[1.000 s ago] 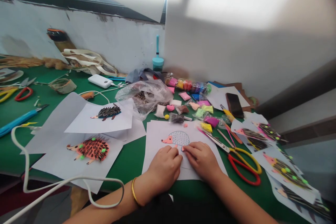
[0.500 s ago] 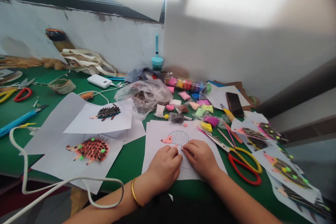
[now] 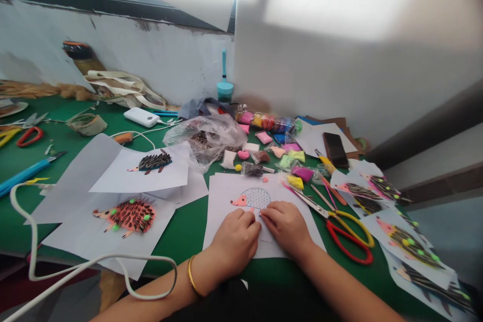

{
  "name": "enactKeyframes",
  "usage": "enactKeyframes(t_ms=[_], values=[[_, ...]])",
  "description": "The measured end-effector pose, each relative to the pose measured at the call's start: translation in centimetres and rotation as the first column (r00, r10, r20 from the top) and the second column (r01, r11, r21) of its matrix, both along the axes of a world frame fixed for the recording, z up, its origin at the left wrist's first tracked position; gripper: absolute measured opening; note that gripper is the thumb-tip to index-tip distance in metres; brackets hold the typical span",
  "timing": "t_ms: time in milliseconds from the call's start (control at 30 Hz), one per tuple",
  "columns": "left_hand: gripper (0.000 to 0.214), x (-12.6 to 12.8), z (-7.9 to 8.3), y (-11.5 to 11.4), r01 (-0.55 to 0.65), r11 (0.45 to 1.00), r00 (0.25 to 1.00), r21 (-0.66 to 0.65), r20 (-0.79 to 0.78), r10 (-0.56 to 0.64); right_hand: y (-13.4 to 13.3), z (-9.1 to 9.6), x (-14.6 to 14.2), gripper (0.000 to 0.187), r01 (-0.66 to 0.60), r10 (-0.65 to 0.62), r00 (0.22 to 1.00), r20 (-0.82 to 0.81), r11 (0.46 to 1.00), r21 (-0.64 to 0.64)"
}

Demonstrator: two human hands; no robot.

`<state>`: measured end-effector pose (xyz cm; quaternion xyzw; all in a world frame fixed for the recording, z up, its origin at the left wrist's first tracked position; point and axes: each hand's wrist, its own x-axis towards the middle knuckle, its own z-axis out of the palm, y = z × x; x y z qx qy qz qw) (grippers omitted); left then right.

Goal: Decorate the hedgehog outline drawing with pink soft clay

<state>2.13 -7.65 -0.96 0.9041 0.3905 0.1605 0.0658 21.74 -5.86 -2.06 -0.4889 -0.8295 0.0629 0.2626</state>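
Note:
My left hand and my right hand rest side by side on a white sheet, fingertips meeting at the lower edge of a printed hedgehog. Its body is a grey dotted outline with a pink face. Whatever lies under my fingertips is hidden. A gold bangle circles my left wrist. To the right of my right hand lie scissors with red and yellow handles. Left of the sheet lies a finished hedgehog picture in orange and black.
A plastic bag of dark seeds and clay packets lie beyond the sheet. More hedgehog pictures lie to the right on the green table. A white cable runs along the near left. A white wall rises behind.
Both hands stay nearly still on the sheet. The whole scene has shifted slightly left in view as my head moved.

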Motion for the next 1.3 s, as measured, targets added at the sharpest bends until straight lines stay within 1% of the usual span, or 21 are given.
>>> enactKeyframes(t_ms=[167, 333, 433, 533, 600, 700, 767, 933, 1100, 1300], values=[[0.012, 0.0, -0.1, 0.0, 0.0, 1.0, 1.0, -0.001, 0.006, 0.0, -0.1, 0.0, 0.0, 0.012, -0.009, 0.007, 0.999, 0.035, 0.999, 0.039], [0.012, 0.0, -0.1, 0.0, 0.006, 1.0, 1.0, 0.003, 0.018, -0.006, -0.5, 0.1, 0.3, 0.016, -0.046, 0.041, 0.996, 0.073, 0.996, 0.07], [0.013, -0.1, 0.0, 0.0, 0.013, 1.0, 1.0, 0.004, 0.023, -0.013, -0.8, 0.1, 0.7, 0.021, -0.06, 0.057, 0.997, 0.046, 0.995, 0.074], [0.015, -0.1, 0.1, 0.0, 0.004, 1.0, 1.0, -0.003, 0.027, -0.004, -1.0, 0.1, 1.2, 0.027, -0.048, 0.048, 0.999, 0.001, 0.997, 0.061], [0.023, 0.0, 0.1, 0.0, -0.01, 1.0, 0.999, -0.006, 0.034, 0.01, -1.1, 0.1, 1.4, 0.029, -0.037, 0.038, 0.999, -0.01, 0.998, 0.046], [0.047, 0.0, 0.0, -0.1, -0.02, 1.0, 0.999, 0.001, 0.029, 0.02, -1.1, 0.0, 1.5, 0.032, -0.034, 0.034, 0.999, -0.009, 0.999, 0.021], [0.053, 0.1, -0.1, -0.1, -0.017, 1.0, 1.0, -0.002, 0.007, 0.017, -1.0, 0.0, 1.4, 0.033, -0.034, 0.034, 0.999, -0.004, 0.999, 0.019], [0.05, 0.3, -0.1, -0.1, -0.024, 0.999, 0.999, -0.025, -0.04, 0.023, -1.0, 0.0, 1.0, 0.034, -0.031, 0.03, 0.999, 0.029, 0.999, 0.022], [0.046, 0.4, 0.1, -0.2, -0.035, 0.999, 0.998, -0.03, -0.048, 0.034, -0.9, -0.2, 0.7, 0.033, -0.013, 0.011, 0.997, 0.077, 0.999, 0.029], [0.049, 0.4, 0.1, -0.1, -0.029, 0.999, 0.999, -0.016, -0.045, 0.029, -1.0, 0.0, 0.7, 0.032, -0.022, 0.021, 1.0, 0.016, 1.0, 0.02]])
